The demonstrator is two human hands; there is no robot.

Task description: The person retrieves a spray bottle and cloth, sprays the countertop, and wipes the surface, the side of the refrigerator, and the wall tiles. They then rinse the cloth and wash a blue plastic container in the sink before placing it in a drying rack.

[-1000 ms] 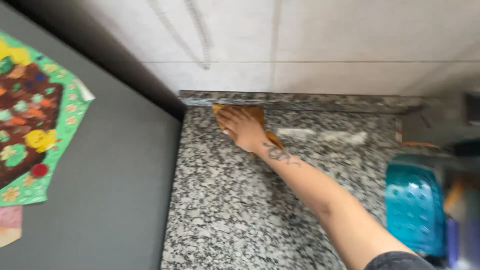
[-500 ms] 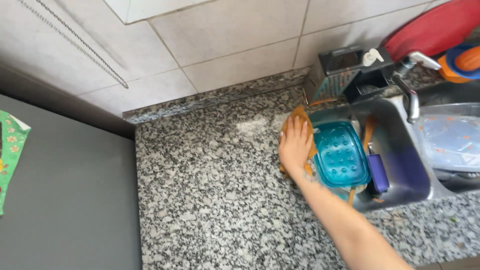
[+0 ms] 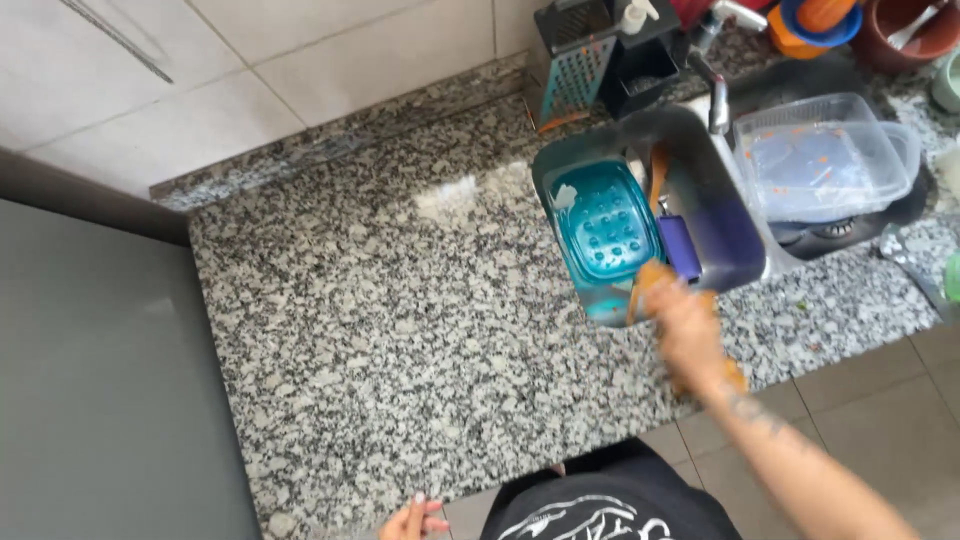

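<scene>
My right grip (image 3: 688, 335) is pressed flat on an orange cloth (image 3: 655, 278) on the speckled stone desk (image 3: 400, 330), and it is too blurry for me to tell if the fingers pinch the cloth or just push on it. Just past this grip sits the sink (image 3: 700, 200) with a blue tray (image 3: 608, 225) and a purple brush (image 3: 681, 248) in it, and farther off is a clear plastic box (image 3: 825, 155). My left grip (image 3: 412, 520) is well away, low by the desk edge, fingers loosely curled and holding nothing.
</scene>
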